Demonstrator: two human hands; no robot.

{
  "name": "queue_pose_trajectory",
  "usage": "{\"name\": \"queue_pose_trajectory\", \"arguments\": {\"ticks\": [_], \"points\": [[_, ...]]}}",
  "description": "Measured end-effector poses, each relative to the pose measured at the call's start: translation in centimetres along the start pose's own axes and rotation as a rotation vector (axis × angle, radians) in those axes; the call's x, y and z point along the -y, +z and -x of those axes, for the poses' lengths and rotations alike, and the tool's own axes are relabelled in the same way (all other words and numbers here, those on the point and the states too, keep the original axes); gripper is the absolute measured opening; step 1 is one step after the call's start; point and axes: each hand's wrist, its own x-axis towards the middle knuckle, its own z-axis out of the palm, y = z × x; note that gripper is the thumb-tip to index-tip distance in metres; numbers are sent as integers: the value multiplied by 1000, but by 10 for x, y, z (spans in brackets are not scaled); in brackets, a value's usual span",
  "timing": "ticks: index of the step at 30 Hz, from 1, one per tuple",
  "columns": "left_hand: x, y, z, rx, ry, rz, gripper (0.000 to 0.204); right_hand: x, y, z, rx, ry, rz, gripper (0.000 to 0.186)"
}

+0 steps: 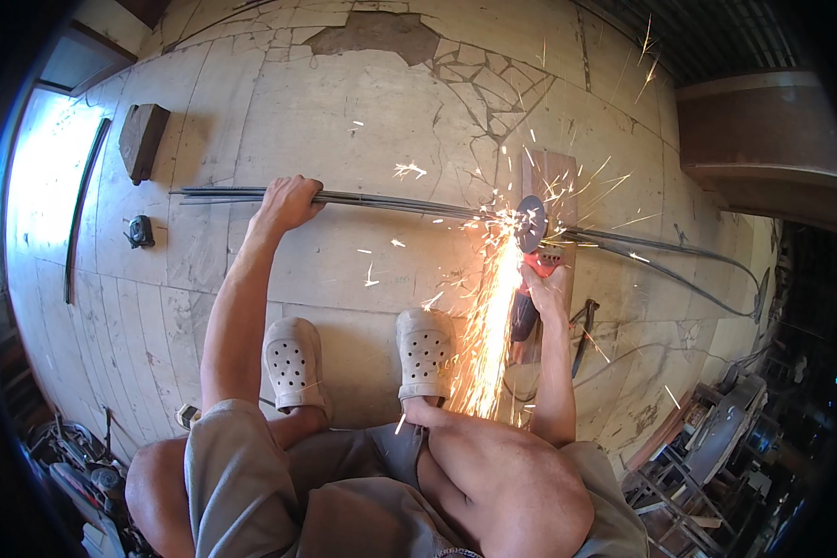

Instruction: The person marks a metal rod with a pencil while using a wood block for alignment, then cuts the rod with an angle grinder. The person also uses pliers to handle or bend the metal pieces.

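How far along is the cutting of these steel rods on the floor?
Mid-cut. The left hand pins the bundle of rods to the floor while the right hand drives the angle grinder into them over a wooden board, sparks flying. The rods still look joined across the disc, so no finished cut shows yet.

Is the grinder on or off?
On. Sparks spray from the grinder in the right hand where its disc meets the rods.
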Motion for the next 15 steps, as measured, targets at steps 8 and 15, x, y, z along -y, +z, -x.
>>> {"name": "queue_pose_trajectory", "arguments": {"ticks": [8, 15], "points": [[4, 2, 0, -9, 20, 3, 14, -7, 0, -2, -5, 134, -43, 30], [7, 6, 2, -53, 27, 8, 14, -12, -4, -3, 38, 1, -14, 29]]}}
